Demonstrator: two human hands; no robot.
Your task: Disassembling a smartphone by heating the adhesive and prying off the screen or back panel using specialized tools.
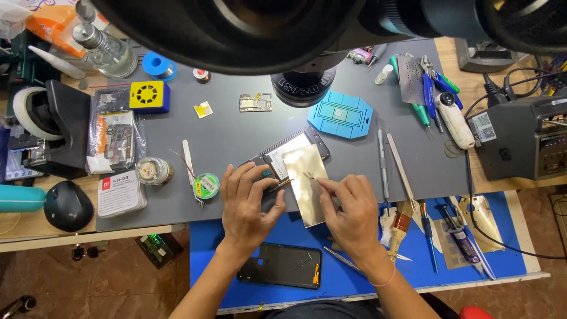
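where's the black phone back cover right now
In the head view, the black back cover lies on the blue mat at the near edge, just below the left hand.

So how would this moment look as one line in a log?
left hand: steadies opened phone | right hand: pinches metal sheet lying on phone | surface: grey mat | back cover: lying nearer the person

Both bare hands meet close together — the left hand [248, 204] palm-down with fingers curled, the right hand [352, 212] pinching with thumb and forefinger — forearms angled inward.
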